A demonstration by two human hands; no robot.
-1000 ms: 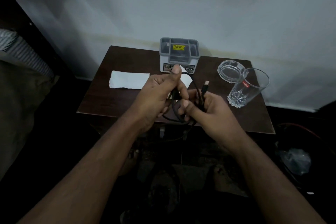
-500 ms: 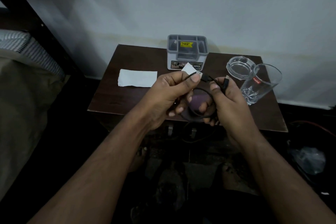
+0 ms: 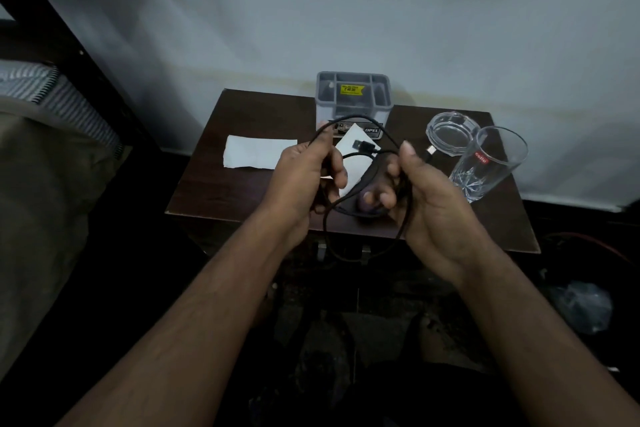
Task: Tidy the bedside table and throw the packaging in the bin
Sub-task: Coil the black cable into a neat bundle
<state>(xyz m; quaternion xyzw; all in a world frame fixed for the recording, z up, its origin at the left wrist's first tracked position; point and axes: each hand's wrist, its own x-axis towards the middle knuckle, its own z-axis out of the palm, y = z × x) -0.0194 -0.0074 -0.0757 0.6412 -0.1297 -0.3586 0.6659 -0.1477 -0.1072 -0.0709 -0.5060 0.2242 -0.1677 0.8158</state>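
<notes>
Black cable (image 3: pixel 367 215) loops between our hands above the near edge of the bedside table (image 3: pixel 242 114). Our left hand (image 3: pixel 304 180) curls its fingers round one side of the coil, our right hand (image 3: pixel 426 204) round the other, thumb up. We should keep the loops even and tuck both plugs in before setting it down. Beyond lie white paper (image 3: pixel 258 156), a grey organiser (image 3: pixel 353 97), a glass ashtray (image 3: pixel 450 132) and a tumbler (image 3: pixel 488 163).
</notes>
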